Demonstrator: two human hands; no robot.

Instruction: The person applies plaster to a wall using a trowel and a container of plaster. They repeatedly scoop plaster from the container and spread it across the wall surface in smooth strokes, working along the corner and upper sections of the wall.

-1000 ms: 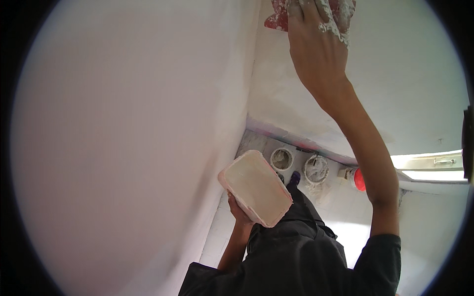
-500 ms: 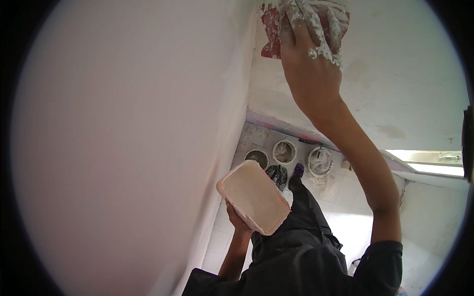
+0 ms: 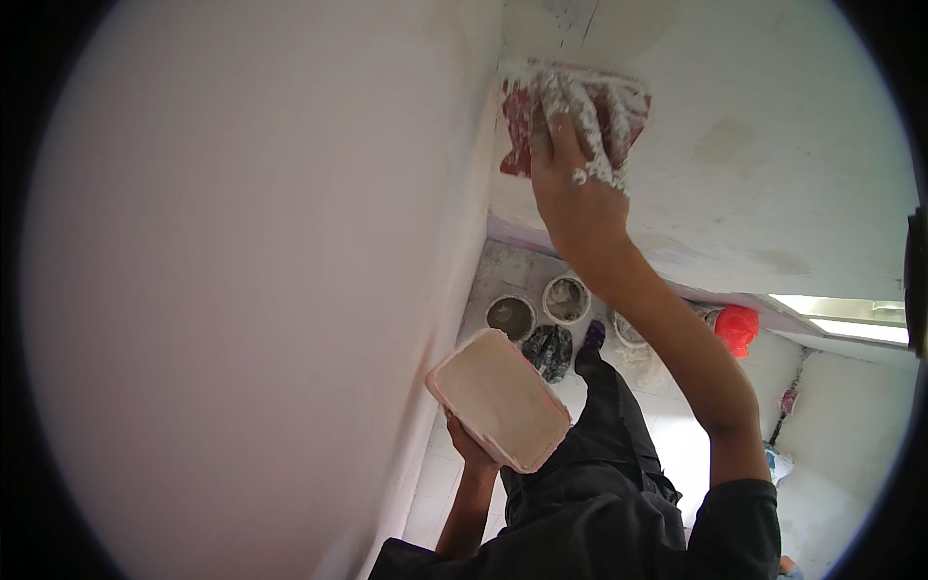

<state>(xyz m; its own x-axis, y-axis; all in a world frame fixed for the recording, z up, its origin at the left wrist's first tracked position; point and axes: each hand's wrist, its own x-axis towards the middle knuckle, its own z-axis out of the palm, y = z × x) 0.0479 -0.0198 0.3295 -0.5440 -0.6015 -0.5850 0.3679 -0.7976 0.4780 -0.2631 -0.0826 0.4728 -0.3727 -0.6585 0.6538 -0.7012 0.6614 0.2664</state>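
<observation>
Nearest, below dark clothing (image 3: 590, 512), the left hand (image 3: 466, 438) is clamped on the lower-left edge of a pale rectangular tray-like piece (image 3: 501, 398) with rounded corners and reddish edges; its underside is hidden. A smooth, pinkish-white wall (image 3: 251, 290) fills the left side. Farther out, the right hand (image 3: 583, 188), caked with white paste, has its fingers pressed over a flat red scraper (image 3: 516, 128), held at a patchy off-white wall (image 3: 764, 184) just beside the corner. Below lies a pale tiled floor (image 3: 441, 483).

Half a second ago the scraper was cut off by the upper border; now it sits lower, wholly in view, and the forearm covers most of one bucket while a bright red bundle (image 3: 738, 331) shows beyond it.

Counted: one tray-like piece, one scraper, three round paste-smeared buckets (image 3: 565, 300), one crumpled black plastic sheet (image 3: 549, 354), one red bundle, one purple shoe (image 3: 594, 334)
</observation>
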